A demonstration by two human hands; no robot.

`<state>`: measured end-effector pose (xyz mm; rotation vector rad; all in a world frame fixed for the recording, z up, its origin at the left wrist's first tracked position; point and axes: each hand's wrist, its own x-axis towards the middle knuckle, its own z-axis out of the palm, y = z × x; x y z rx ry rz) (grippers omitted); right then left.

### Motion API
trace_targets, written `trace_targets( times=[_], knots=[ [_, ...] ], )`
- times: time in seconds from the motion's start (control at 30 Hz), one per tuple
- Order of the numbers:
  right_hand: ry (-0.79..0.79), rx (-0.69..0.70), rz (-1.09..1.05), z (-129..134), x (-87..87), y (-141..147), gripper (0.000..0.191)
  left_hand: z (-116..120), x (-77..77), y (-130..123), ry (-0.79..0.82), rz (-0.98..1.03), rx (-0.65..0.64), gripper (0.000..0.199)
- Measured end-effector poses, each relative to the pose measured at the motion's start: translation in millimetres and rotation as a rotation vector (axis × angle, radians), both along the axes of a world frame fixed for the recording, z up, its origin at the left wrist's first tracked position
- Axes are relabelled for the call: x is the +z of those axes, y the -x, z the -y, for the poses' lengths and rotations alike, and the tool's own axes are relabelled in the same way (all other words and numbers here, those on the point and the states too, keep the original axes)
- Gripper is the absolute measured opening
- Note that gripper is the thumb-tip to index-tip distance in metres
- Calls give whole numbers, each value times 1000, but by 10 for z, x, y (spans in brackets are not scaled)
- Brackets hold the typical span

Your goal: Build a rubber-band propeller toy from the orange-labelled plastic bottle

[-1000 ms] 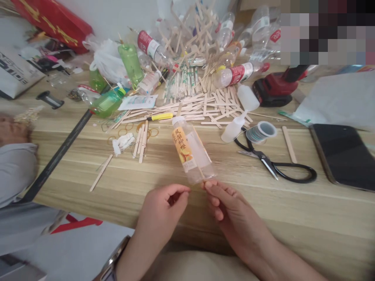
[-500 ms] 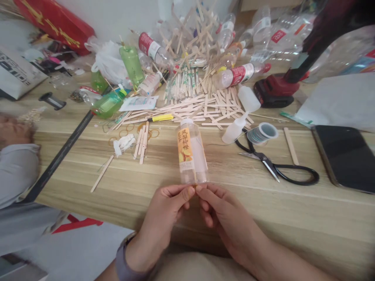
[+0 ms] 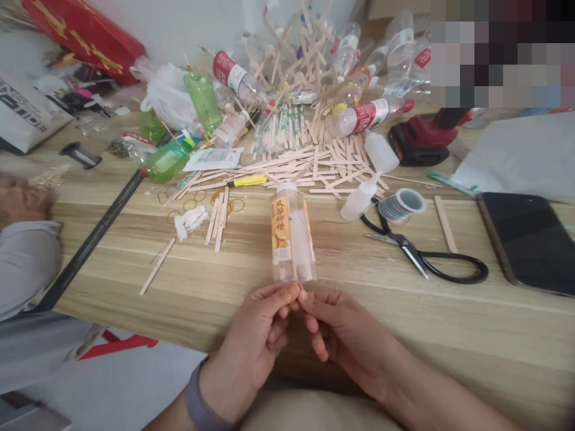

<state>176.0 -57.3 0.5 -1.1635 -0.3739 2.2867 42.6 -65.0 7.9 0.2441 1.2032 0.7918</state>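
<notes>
A clear plastic bottle [image 3: 305, 239] with an orange label and white cap lies in front of me, its base towards my hands. A thin wooden stick [image 3: 294, 254] shows along it, reaching to my fingertips. My left hand [image 3: 258, 329] is closed, thumb and index finger pinching just off the bottle's base. Against it, my right hand [image 3: 341, 326] pinches at the same spot. Between the fingertips is a thin amber strand, apparently a rubber band [image 3: 291, 304], mostly hidden by the fingers. Amber rubber bands [image 3: 236, 205] lie left of the bottle.
Black-handled scissors [image 3: 415, 254], a thread spool [image 3: 402, 205] and a phone [image 3: 525, 239] lie to the right. Loose wooden sticks [image 3: 287, 161] and several bottles pile up behind. A yellow cutter [image 3: 247, 181] lies before them. Another person's hand [image 3: 22, 200] is at the left edge.
Both hands stay pinched together at the bottle's base, with the fingers shifted slightly. The bottle has turned a little and moved slightly left.
</notes>
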Motion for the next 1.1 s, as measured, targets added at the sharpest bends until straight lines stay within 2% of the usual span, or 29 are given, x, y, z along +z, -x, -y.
trace_targets(
  times=[0.27,0.5,0.73,0.93,1.1],
  knots=[
    [-39,31,65,51,10,-29,31,36,21,-6,27,116,-64,30],
    [-64,48,155,14,40,35,25,87,80,9,93,167,14,23],
    [-102,37,174,43,139,18,23,103,104,2,130,95,35,26],
    [-107,48,161,70,170,-20,33,122,121,-18,89,145,49,23],
    [-42,48,49,62,157,-33,39,147,110,-47,42,113,42,23]
  ],
)
